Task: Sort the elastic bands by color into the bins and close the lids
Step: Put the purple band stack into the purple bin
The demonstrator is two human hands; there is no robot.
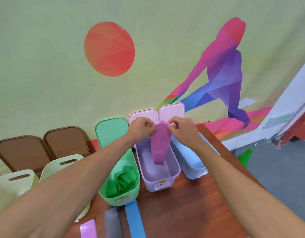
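Note:
A purple elastic band [159, 143] hangs down into the open lilac bin [172, 177]. My left hand [142, 128] pinches its top left corner and my right hand [182, 129] pinches its top right corner, both above the bin. The green bin [103, 194] to the left holds crumpled green bands [120, 179], its lid [112, 131] standing open. A light blue bin [193, 162] sits to the right, partly hidden by my right arm. On the table near me lie a blue band [134, 220], a grey band [113, 224] and a light purple band [88, 229].
Two cream bins [16, 182] with open brown lids [23, 152] stand at the left, partly behind my left arm. The bins lean on a painted wall. The brown table [191, 212] ends at the right, with grey floor beyond.

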